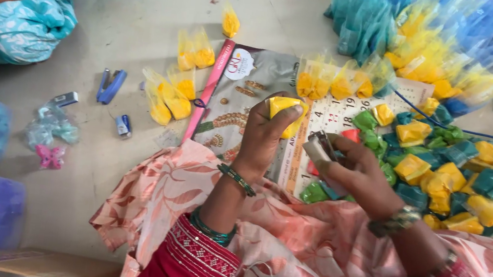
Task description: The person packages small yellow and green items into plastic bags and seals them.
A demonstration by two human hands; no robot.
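— What is the left hand (265,131) doing?
— Pinching a yellow packet (283,108) shut above the calendar page (337,115), neck toward the other hand.
— And the right hand (360,174)?
— Clenched around a small stapler (320,147), mouth aimed at that packet.

Small yellow pouches (180,90) lie on the floor left of a glossy magazine (244,104); a calendar sheet (340,115) sits beside it, under a heap of yellow and green packets (460,183)
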